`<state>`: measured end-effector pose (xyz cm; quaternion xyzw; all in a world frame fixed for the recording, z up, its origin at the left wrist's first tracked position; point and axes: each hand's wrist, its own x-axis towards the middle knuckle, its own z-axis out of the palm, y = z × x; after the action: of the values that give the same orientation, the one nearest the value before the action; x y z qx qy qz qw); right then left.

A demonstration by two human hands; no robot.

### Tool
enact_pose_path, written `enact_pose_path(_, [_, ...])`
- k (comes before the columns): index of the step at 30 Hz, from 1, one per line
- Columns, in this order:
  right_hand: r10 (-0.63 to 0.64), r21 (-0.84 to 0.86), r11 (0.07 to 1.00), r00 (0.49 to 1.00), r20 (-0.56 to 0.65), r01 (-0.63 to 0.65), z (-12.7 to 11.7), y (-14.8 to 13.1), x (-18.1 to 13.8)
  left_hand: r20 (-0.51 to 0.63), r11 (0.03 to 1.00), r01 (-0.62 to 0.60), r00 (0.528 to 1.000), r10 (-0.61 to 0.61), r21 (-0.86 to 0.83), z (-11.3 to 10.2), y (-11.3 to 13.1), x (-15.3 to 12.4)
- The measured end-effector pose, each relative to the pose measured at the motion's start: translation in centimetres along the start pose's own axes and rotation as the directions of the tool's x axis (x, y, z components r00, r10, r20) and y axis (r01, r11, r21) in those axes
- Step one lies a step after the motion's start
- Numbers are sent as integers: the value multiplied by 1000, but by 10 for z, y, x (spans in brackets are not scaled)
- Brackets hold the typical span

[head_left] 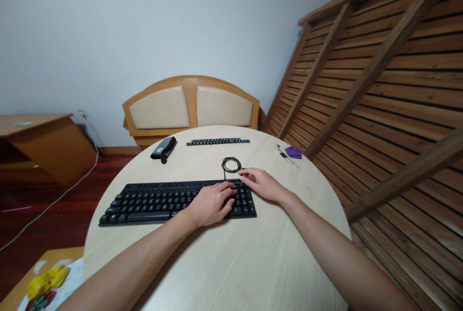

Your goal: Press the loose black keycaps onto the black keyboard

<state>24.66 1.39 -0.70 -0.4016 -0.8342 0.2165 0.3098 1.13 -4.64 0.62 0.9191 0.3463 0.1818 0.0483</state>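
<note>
A black computer keyboard (150,200) lies flat on the round table. My left hand (213,202) rests over its right part, fingers bent down onto the keys and thumb apart; nothing shows in its grasp. My right hand (263,184) is beside the keyboard's far right corner, with fingers stretched toward the edge; no held object is visible. A coiled black cable (231,164) runs from the keyboard's back edge. Farther back, several loose black keycaps (217,141) stand lined up in rows.
On the pale round table (231,263), a dark folded pouch (164,148) lies at the far left. A purple cloth (293,152) and a small thin tool (285,156) lie at the right. Wooden slats (390,108) lean close along the right side.
</note>
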Motion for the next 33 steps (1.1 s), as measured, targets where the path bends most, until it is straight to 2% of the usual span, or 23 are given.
enact_pose_path(6, [4,-9,1000,997,76,-3,3,6,1,9,999,-36,999,35,33,2,0,0])
enact_pose_path(14, [42,75,996,996,82,-49,6,6,0,46,996,-66,997,64,65,0,2,2])
enact_pose_path(23, [58,117,991,994,93,-69,6,9,2,30,997,-57,998,56,59,3,5,1])
enact_pose_path(33, [69,51,996,995,73,-73,8,7,3,43,995,-55,998,51,81,3,8,1])
